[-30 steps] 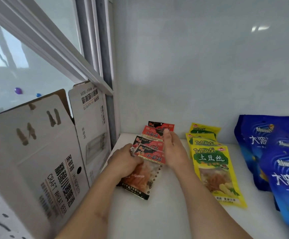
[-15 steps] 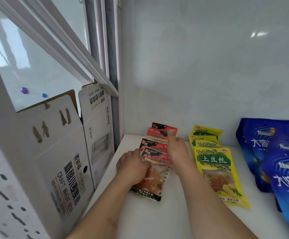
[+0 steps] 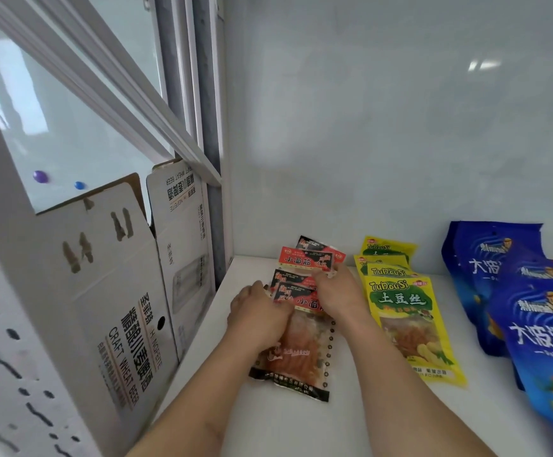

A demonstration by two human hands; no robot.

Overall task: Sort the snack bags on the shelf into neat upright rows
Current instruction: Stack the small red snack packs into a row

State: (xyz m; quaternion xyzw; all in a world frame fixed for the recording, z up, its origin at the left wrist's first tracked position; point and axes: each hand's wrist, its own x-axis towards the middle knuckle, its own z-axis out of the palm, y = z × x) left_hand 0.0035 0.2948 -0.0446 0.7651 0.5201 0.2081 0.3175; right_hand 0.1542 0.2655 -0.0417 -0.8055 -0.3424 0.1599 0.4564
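Observation:
Several red-and-black snack bags (image 3: 304, 361) lie overlapped in a row running back toward the wall on the white shelf (image 3: 351, 423). My left hand (image 3: 258, 313) grips the left edge of the front bags. My right hand (image 3: 339, 290) pinches the right corner of a bag further back (image 3: 304, 260). To the right lies a row of yellow potato-strip bags (image 3: 410, 321), overlapped the same way. Blue chip bags (image 3: 532, 311) fill the far right.
A tall cardboard beer carton (image 3: 126, 291) stands against the shelf's left side, beside a grey upright post (image 3: 212, 159). The white back wall (image 3: 384, 143) closes the shelf behind the bags. Bare shelf surface shows in front of the rows.
The view has shifted slightly right and down. My right hand has slid a little further back along the red bags and now pinches a rear bag's corner. The left hand keeps its hold.

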